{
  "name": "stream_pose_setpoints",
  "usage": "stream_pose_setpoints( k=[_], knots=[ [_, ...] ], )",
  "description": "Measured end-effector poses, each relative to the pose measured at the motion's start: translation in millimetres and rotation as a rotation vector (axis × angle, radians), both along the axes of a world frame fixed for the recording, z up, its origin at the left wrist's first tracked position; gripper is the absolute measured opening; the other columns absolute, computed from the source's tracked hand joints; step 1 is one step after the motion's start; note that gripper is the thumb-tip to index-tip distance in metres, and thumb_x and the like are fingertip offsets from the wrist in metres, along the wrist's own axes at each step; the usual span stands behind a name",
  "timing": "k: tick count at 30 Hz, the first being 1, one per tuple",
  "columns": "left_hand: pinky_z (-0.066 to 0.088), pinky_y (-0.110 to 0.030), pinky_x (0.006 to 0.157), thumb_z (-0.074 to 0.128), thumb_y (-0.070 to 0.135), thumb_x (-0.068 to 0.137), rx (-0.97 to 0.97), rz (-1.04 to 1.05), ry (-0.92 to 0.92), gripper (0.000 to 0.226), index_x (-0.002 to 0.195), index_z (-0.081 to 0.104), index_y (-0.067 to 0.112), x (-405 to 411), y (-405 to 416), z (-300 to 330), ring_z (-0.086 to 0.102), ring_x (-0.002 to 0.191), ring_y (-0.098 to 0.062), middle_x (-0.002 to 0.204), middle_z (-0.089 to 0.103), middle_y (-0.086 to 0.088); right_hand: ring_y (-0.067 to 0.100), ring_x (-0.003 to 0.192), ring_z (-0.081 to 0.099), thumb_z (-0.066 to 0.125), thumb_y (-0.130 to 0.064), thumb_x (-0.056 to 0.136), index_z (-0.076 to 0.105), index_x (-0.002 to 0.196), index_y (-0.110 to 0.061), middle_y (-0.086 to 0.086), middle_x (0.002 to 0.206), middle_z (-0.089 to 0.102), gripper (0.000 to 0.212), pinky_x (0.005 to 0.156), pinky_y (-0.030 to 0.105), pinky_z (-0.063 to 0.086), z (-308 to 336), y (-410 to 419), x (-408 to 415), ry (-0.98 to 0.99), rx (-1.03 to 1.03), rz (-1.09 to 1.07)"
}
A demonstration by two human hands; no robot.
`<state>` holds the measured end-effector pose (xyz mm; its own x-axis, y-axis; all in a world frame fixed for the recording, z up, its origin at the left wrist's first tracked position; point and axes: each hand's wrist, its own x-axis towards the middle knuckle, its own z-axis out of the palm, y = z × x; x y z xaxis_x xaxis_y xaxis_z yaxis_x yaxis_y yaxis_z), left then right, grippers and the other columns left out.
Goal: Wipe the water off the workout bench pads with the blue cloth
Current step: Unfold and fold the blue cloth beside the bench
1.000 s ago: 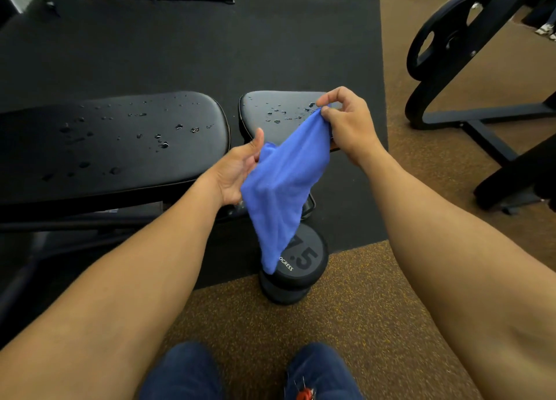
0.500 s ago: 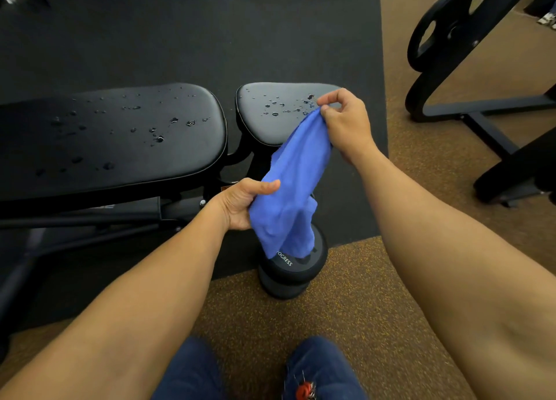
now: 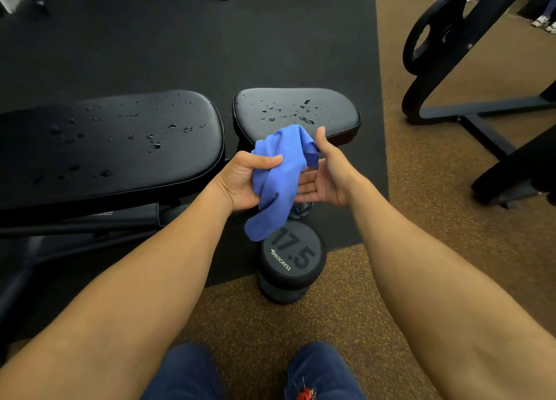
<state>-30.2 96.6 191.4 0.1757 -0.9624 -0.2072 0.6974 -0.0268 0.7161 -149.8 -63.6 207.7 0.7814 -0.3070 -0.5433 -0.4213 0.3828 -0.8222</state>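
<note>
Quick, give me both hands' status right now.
Left hand: closed, gripping the bunched blue cloth.
Right hand: open, palm turned toward the cloth, fingers spread; contact with the cloth cannot be told.

Long pad (image 3: pixel 114 147): we see water drops (image 3: pixel 156 145) scattered, frame left.
Short pad (image 3: pixel 296 111): drops near centre.
Floor (image 3: pixel 421 189): we see a dumbbell (image 3: pixel 290 261) resting below centre.

Gym: bench pads (image 3: pixel 111 147), dumbbell (image 3: pixel 291 261).

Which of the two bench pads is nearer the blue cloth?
The smaller seat pad on the right; the blue cloth overlaps its front edge, while the long pad lies farther left.
</note>
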Motion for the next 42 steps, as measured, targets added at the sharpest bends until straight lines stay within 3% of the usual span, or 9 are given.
stream_pose_setpoints(
  k=[4, 8, 11, 15, 19, 22, 25, 31, 42],
  knots=[
    [0.05, -0.054, 0.101, 0.086, 0.014, 0.065, 0.055, -0.01, -0.005, 0.076, 0.133, 0.056, -0.001, 1, -1, 6, 0.062, 0.106, -0.038, 0.118, 0.061, -0.023, 0.041, 0.118, 0.064, 0.036, -0.094, 0.07, 0.059, 0.134, -0.001, 0.026, 0.128, 0.064, 0.115, 0.101, 0.054, 0.049, -15, 4, -6, -0.072, 0.172, 0.052],
    [0.052, -0.051, 0.1, 0.078, 0.017, 0.075, 0.096, 0.027, -0.02, 0.057, 0.127, 0.061, 0.0, 3, 0, 11, 0.067, 0.102, -0.036, 0.111, 0.068, -0.021, 0.038, 0.126, 0.059, 0.061, -0.051, 0.092, 0.06, 0.134, -0.005, 0.024, 0.139, 0.057, 0.063, 0.108, 0.057, 0.044, -23, 2, -8, -0.201, 0.123, 0.02],
    [0.061, -0.034, 0.074, 0.06, 0.018, 0.095, 0.198, 0.056, -0.091, 0.029, 0.12, 0.064, 0.002, 6, -3, 21, 0.074, 0.086, -0.026, 0.099, 0.075, -0.014, 0.035, 0.114, 0.065, 0.068, -0.02, 0.089, 0.058, 0.133, 0.004, 0.021, 0.128, 0.065, 0.05, 0.099, 0.049, 0.053, -19, 1, -7, -0.213, 0.023, -0.017],
    [0.061, -0.038, 0.078, 0.063, 0.012, 0.096, 0.387, 0.102, -0.248, 0.036, 0.131, 0.061, 0.0, 24, -8, 21, 0.073, 0.1, -0.028, 0.117, 0.073, -0.016, 0.029, 0.097, 0.07, 0.067, -0.007, 0.091, 0.066, 0.122, 0.0, 0.018, 0.113, 0.072, 0.032, 0.087, 0.043, 0.055, -17, -5, -8, -0.252, -0.065, -0.193],
    [0.058, -0.033, 0.062, 0.072, 0.01, 0.092, 0.657, 0.144, -0.499, 0.023, 0.112, 0.067, 0.002, 38, -7, 18, 0.072, 0.075, -0.021, 0.096, 0.076, -0.009, 0.029, 0.089, 0.067, 0.074, -0.006, 0.084, 0.07, 0.093, -0.005, 0.016, 0.096, 0.072, 0.01, 0.079, 0.04, 0.054, -18, -19, -10, -0.229, -0.163, -0.265],
    [0.056, -0.036, 0.075, 0.073, 0.015, 0.093, 0.707, 0.267, -0.622, 0.012, 0.098, 0.062, 0.014, 38, -10, 17, 0.066, 0.081, -0.021, 0.101, 0.069, -0.008, 0.022, 0.08, 0.064, 0.078, -0.014, 0.078, 0.065, 0.092, -0.008, 0.009, 0.088, 0.068, 0.02, 0.075, 0.035, 0.052, -20, -24, -3, -0.069, -0.509, -0.269],
    [0.055, -0.046, 0.09, 0.082, 0.016, 0.084, 0.606, 0.294, -0.73, 0.052, 0.127, 0.057, 0.032, 36, -12, 13, 0.06, 0.097, -0.021, 0.111, 0.058, -0.004, 0.008, 0.075, 0.055, 0.069, -0.01, 0.082, 0.055, 0.112, -0.017, -0.005, 0.09, 0.058, 0.034, 0.06, 0.021, 0.043, -13, -20, 4, 0.077, -0.867, -0.241],
    [0.045, -0.027, 0.078, 0.086, -0.002, 0.07, 0.656, 0.273, -1.198, 0.045, 0.107, 0.075, 0.021, 31, -10, 11, 0.057, 0.095, -0.019, 0.102, 0.064, 0.001, 0.012, 0.093, 0.062, 0.063, -0.004, 0.089, 0.074, 0.099, -0.023, -0.005, 0.101, 0.07, 0.024, 0.067, 0.017, 0.044, -1, -24, 9, 0.047, -0.939, -0.084],
    [0.035, -0.019, 0.09, 0.075, 0.001, 0.083, 0.542, 0.407, -1.436, 0.03, 0.11, 0.078, 0.015, 36, -8, 21, 0.052, 0.111, -0.012, 0.12, 0.056, 0.003, 0.013, 0.08, 0.059, 0.072, -0.001, 0.08, 0.072, 0.109, -0.017, -0.008, 0.085, 0.06, 0.033, 0.073, 0.026, 0.051, 2, -31, 4, 0.041, -0.969, -0.05]
  ],
)
